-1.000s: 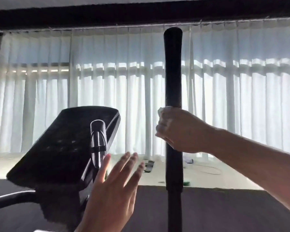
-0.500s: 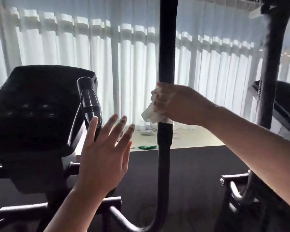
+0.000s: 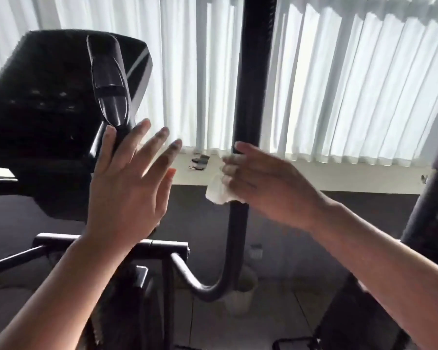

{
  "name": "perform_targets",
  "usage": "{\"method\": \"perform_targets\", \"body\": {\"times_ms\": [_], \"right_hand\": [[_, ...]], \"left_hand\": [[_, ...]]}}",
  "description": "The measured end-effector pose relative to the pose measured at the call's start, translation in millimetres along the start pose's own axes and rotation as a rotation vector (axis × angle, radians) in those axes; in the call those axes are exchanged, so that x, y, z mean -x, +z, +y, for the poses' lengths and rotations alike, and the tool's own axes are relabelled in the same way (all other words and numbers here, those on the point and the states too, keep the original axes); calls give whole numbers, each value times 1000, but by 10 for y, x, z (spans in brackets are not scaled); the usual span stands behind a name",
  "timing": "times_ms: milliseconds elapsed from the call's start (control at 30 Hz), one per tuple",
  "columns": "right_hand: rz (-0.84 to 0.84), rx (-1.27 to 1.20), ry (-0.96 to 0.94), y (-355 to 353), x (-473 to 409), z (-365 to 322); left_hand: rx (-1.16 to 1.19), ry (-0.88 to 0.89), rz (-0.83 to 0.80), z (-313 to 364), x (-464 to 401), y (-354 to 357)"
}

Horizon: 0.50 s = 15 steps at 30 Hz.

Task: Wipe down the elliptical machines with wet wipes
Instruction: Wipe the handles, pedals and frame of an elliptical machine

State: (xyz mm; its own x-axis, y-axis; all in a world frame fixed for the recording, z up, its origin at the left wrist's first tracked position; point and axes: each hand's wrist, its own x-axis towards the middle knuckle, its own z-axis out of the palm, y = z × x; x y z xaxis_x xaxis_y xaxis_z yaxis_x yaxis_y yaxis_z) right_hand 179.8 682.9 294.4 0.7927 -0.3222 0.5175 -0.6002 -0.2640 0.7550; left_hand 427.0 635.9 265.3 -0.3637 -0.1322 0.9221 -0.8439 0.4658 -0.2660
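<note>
A black upright handlebar pole (image 3: 253, 72) of the elliptical machine rises through the middle of the view. My right hand (image 3: 266, 183) is wrapped round the pole at mid height, holding a crumpled white wet wipe (image 3: 219, 190) against it. The wipe sticks out on the left side of the pole. My left hand (image 3: 132, 183) is raised with fingers spread and straight, holding nothing, just in front of the short glossy grip (image 3: 109, 82). The dark console (image 3: 41, 97) sits at the left.
White pleated curtains (image 3: 352, 84) cover the window behind. A pale sill (image 3: 339, 173) carries small dark items (image 3: 200, 160). Part of another machine's frame (image 3: 430, 193) stands at the right edge. A black crossbar (image 3: 162, 247) and curved tube lie below.
My right hand has slid down the pole with the wipe. The view has tilted downward and closer, showing the lower frame. My left hand stays raised and open.
</note>
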Motion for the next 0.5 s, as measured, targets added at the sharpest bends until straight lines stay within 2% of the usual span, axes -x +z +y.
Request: {"method": "perform_targets", "body": {"times_ms": [67,133,233,367,433,500], "right_hand": [[109,81,-29,11,-51,262],[116,104,-85,145,74,298],[56,-7,-99,452,468,-145],[-57,19,-207,741,914,-803],[-77,77,-279,727,923,-841],[-31,145,-250,636,812,-638]], "left_hand": [[-19,-14,7,38,23,14],[-52,8,-1,99,94,23],[-65,15,-25,213,273,40],[15,-22,-63,447,606,24],[100,-70,-67,568,776,-2],[184,-123,-52,697,899,-6]]}}
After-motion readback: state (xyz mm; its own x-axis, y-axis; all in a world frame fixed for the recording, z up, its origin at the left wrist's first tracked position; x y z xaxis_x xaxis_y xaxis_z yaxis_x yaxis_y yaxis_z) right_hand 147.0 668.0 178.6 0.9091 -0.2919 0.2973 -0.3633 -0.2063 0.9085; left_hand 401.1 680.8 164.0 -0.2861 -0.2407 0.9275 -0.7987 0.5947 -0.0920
